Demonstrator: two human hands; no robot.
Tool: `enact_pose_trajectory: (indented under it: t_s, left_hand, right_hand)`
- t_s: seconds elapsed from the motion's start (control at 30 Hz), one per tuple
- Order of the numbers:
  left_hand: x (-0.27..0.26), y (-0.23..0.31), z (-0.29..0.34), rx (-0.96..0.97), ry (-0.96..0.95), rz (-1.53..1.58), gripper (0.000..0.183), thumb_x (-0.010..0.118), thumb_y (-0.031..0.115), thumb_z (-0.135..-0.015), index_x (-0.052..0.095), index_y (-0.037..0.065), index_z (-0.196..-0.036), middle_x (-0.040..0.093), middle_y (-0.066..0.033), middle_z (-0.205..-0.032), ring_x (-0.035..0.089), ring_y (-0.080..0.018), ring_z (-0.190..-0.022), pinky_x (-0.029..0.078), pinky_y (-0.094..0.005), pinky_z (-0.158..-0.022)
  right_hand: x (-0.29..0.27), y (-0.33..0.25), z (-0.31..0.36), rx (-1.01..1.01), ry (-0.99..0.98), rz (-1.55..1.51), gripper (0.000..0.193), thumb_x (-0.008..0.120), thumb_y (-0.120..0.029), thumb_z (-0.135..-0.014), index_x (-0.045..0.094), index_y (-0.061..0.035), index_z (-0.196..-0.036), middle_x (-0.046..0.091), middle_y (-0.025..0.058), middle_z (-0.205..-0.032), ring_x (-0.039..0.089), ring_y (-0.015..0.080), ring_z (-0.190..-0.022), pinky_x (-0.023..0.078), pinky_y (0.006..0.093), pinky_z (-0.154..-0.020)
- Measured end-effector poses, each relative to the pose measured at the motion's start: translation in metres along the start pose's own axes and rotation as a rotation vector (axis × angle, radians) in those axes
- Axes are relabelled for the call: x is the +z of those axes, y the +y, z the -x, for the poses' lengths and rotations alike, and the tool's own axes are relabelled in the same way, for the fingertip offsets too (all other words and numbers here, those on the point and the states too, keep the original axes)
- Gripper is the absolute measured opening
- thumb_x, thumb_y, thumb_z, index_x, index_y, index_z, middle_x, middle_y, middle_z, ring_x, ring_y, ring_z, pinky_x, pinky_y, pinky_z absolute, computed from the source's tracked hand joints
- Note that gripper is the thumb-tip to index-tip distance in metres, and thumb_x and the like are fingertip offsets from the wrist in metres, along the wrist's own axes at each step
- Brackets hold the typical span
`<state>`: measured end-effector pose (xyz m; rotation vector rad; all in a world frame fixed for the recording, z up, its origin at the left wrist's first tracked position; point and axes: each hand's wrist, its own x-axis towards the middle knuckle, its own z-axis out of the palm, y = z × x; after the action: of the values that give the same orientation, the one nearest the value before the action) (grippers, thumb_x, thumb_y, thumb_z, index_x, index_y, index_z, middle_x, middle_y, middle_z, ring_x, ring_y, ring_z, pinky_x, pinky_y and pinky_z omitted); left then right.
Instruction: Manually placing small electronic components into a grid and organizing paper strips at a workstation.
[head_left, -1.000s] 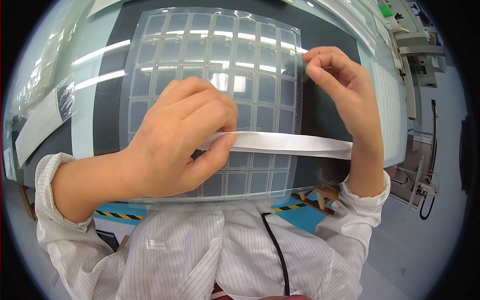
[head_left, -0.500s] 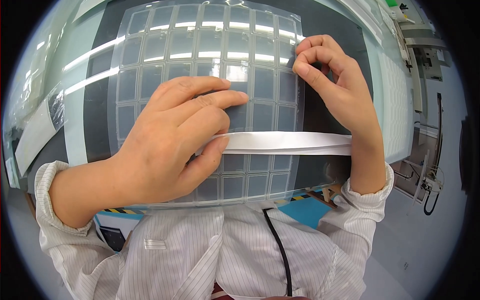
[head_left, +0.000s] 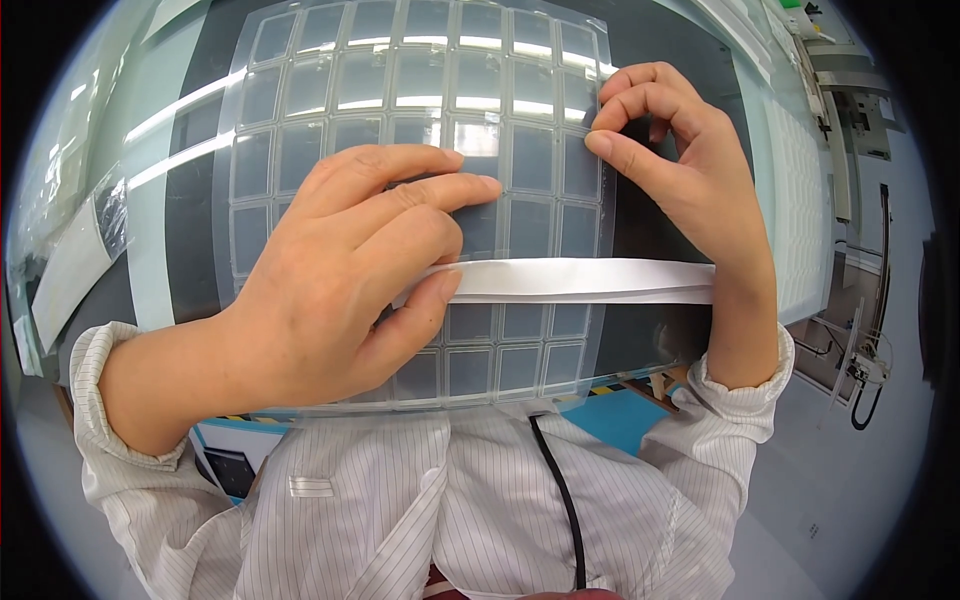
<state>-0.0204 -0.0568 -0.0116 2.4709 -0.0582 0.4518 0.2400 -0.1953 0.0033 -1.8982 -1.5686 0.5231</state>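
A clear plastic sheet of square pockets lies over a dark mat in front of me. My left hand is over its lower middle, thumb and a bent finger closed on a long white paper strip. Two other fingers of that hand stretch out over the pockets. The strip runs right across the sheet to my right wrist, which hides its far end. My right hand is at the sheet's upper right edge, thumb and index finger pinched together. What lies between those fingertips is too small to make out.
A dark mat lies under the sheet on a pale glassy table. Clear plastic film and a white piece lie at the left. A white textured sheet is at the right, with machine parts beyond.
My right hand has shifted slightly to the right. The left hand keeps its hold on the paper strip, nearly still.
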Motion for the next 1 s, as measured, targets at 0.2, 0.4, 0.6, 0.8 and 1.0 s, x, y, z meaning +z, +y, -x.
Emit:
enact_pose_trajectory:
  t_s: [0.2,0.4,0.6,0.8,1.0]
  left_hand:
    - [0.003,0.001,-0.001,0.012,-0.002,-0.004,0.012,0.064,0.0,-0.081,0.058,0.003,-0.091,0.067,-0.0198,-0.129,0.058,-0.0403,-0.124,0.042,-0.0455,-0.103]
    - [0.002,-0.001,0.003,0.027,-0.014,-0.018,0.012,0.065,-0.001,-0.083,0.058,0.003,-0.093,0.065,-0.0206,-0.132,0.057,-0.0406,-0.129,0.04,-0.0503,-0.109]
    - [0.003,0.001,0.004,0.039,-0.047,-0.028,0.014,0.065,-0.001,-0.083,0.057,0.003,-0.093,0.065,-0.0199,-0.134,0.055,-0.0396,-0.133,0.037,-0.0547,-0.114]
    - [0.003,0.001,0.003,0.038,-0.049,-0.026,0.013,0.064,-0.001,-0.084,0.056,0.004,-0.093,0.065,-0.0195,-0.134,0.055,-0.0394,-0.132,0.037,-0.0544,-0.113]
    - [0.004,0.001,0.003,0.047,-0.045,-0.032,0.012,0.064,-0.001,-0.084,0.056,0.004,-0.092,0.065,-0.0196,-0.134,0.056,-0.0391,-0.132,0.037,-0.0538,-0.114]
  right_hand:
    - [0.005,-0.007,0.002,-0.02,0.049,0.104,0.015,0.076,-0.014,-0.089,0.067,-0.0023,-0.087,0.063,0.0007,-0.103,0.053,0.0091,-0.088,0.039,0.0242,-0.075]
    - [0.008,0.0,0.002,-0.01,0.039,0.071,0.014,0.072,-0.013,-0.093,0.066,-0.0012,-0.089,0.062,0.0014,-0.105,0.053,0.0093,-0.09,0.041,0.024,-0.079]
    - [0.005,0.008,0.006,0.002,-0.067,-0.17,0.015,0.067,-0.014,-0.098,0.068,0.0009,-0.096,0.058,0.0038,-0.116,0.053,0.011,-0.102,0.042,0.0242,-0.092]
    - [0.006,0.006,0.007,0.054,-0.048,-0.2,0.014,0.068,-0.014,-0.097,0.066,-0.0002,-0.096,0.057,0.0026,-0.115,0.052,0.0102,-0.1,0.042,0.025,-0.09]
    - [0.027,0.003,0.006,-0.191,0.154,0.284,0.023,0.07,-0.017,-0.097,0.058,-0.0017,-0.109,0.054,0.0039,-0.103,0.047,0.0142,-0.083,0.043,0.0261,-0.083]
